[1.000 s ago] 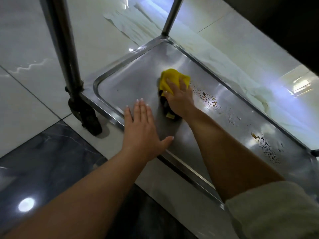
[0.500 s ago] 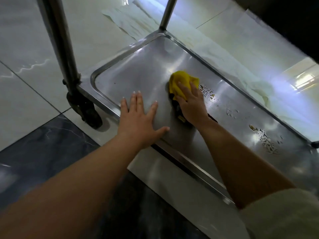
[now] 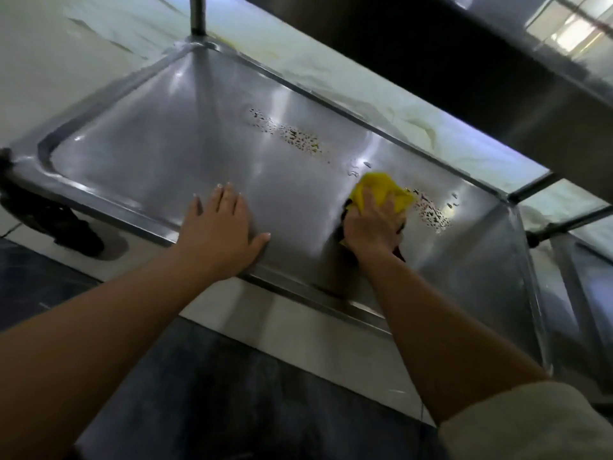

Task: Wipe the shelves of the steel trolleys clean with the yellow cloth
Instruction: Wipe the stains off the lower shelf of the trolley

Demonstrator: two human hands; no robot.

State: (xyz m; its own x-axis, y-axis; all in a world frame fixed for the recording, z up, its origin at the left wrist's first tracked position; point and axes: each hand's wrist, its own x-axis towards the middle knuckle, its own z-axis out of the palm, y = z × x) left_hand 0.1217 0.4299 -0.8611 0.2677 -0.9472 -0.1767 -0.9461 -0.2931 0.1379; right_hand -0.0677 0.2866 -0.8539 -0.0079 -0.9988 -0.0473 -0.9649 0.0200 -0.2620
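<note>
Since half a second ago the right hand [image 3: 373, 224] has carried the yellow cloth [image 3: 381, 189] rightward along the bottom shelf [image 3: 166, 161] of the steel trolley [image 3: 517, 260], and my view has swung right with it. The cloth now sits between two speckled patches: the farther spots [image 3: 288, 136] lie up-left of it, the nearer spots [image 3: 433, 215] just beside it on the right. Neither looks wiped yet.

Grip, right: fingers curled down over the bunched cloth, pressing it onto the steel. Grip, left: the left hand [image 3: 220, 230] holds nothing; it lies flat, fingers spread, on the shelf near the front rim, apparently as a brace.

Handling note, my judgement: the cloth is soft and light and will crumple, so it should be held bunched under the palm, as now, rather than by a corner. A dark part shows under the heel of the hand; I cannot tell whether it is the cloth's underside or something else. Water beads by the cloth suggest a slick surface, so steady downward pressure is needed. The spots may be dried on and need repeated passes.

An upper shelf [image 3: 497, 61] overhangs at the top right, limiting headroom.
</note>
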